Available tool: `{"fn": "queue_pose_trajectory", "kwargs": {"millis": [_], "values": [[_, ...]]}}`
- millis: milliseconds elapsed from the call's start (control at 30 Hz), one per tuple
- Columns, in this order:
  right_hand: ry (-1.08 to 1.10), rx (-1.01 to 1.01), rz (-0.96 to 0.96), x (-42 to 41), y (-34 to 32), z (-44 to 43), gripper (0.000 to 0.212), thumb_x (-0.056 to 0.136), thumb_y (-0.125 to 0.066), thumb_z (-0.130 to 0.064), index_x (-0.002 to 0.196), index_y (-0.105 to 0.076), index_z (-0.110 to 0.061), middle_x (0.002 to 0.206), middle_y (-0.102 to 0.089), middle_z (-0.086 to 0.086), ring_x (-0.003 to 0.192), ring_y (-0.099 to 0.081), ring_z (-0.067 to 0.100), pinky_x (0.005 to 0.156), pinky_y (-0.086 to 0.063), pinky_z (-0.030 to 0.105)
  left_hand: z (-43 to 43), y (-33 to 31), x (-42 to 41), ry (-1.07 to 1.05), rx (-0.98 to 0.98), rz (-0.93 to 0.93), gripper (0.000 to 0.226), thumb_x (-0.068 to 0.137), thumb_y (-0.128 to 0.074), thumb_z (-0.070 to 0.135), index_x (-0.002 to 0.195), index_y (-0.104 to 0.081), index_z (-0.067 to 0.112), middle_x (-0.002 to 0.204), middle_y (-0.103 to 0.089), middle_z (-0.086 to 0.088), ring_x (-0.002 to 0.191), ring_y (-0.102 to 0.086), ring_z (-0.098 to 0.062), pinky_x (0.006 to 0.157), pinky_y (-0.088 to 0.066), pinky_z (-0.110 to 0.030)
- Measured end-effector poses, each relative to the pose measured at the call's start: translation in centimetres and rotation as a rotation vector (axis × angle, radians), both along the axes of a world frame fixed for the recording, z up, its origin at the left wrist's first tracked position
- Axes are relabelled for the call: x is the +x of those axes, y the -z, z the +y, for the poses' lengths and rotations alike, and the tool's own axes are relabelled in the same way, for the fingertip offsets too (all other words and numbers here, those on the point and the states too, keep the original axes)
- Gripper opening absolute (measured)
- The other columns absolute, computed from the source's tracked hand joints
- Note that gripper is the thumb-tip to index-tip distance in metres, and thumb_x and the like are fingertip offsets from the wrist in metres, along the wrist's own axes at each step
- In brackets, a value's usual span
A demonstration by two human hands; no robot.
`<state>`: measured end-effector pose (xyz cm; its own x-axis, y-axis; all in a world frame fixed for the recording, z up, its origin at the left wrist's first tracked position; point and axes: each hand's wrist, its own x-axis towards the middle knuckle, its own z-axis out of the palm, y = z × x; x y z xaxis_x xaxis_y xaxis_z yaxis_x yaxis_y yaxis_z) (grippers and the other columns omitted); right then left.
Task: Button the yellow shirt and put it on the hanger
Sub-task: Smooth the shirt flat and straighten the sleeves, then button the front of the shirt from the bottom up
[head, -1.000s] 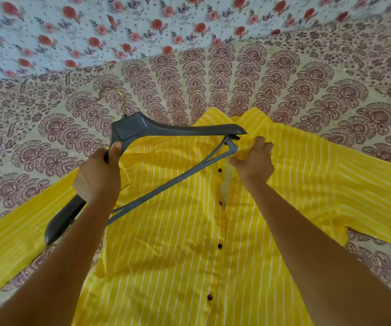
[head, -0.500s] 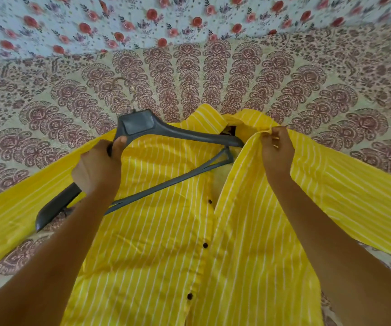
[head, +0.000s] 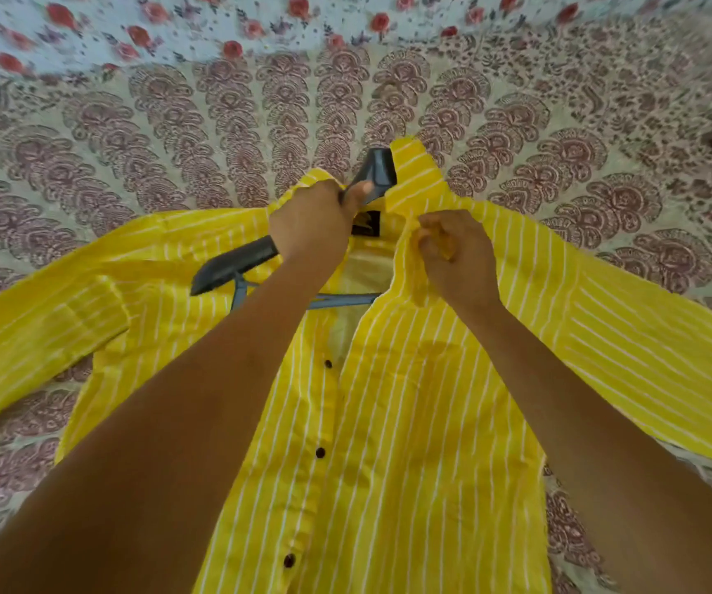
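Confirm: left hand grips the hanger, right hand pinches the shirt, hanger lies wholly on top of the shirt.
Wrong on the last: in the head view one end of the hanger runs under the shirt front. Left hand grips the hanger, right hand pinches the shirt.

the left hand point(head: 309, 220) is bringing the hanger point(head: 238, 261) in from the left chest of the yellow shirt point(head: 410, 422) to the neck opening, its far arm now going under the other front panel. the right hand point(head: 457, 255) is shifting down from the collar edge, pinching that panel.
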<state>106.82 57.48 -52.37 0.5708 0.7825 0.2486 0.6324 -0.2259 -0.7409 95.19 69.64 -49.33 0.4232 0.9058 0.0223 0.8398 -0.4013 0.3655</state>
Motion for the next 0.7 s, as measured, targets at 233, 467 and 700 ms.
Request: {"fn": "queue_pose_trajectory", "kwargs": {"millis": [233,467,700], "values": [[0.22,-0.262,-0.362,2.8,-0.2,1.7,0.07,0.083,-0.054,-0.045,0.139,-0.032,-0.009,0.137,-0.044,0.016,0.128,-0.039,0.033,0.104,-0.027,0.04,0.9,0.5,2.5,0.133,0.009,0.029,0.057,0.088,-0.03,0.066,0.072,-0.048,0.015,0.065,-0.048,-0.004,0.063,-0.046,-0.026,0.054,-0.027,-0.029],[0.324,-0.316,-0.205,4.4,0.7,1.9,0.05,0.086,-0.054,-0.024,0.132,-0.04,-0.01,0.124,-0.055,0.014,0.116,-0.05,0.036,0.097,-0.036,0.045,-1.9,1.3,0.4,0.212,0.136,-0.421,0.023,0.089,-0.051,0.029,0.098,-0.064,0.012,0.1,-0.062,-0.011,0.097,-0.055,-0.028,0.08,-0.037,-0.033],[0.307,-0.327,-0.13,5.8,0.4,1.8,0.052,0.088,-0.052,-0.023,0.136,-0.036,-0.01,0.12,-0.059,0.018,0.111,-0.053,0.04,0.097,-0.037,0.047,-9.2,6.1,-7.2,-0.004,0.15,-0.537,0.018,0.081,-0.046,0.019,0.083,-0.06,0.009,0.079,-0.062,-0.005,0.075,-0.052,-0.021,0.07,-0.045,-0.04]]}}
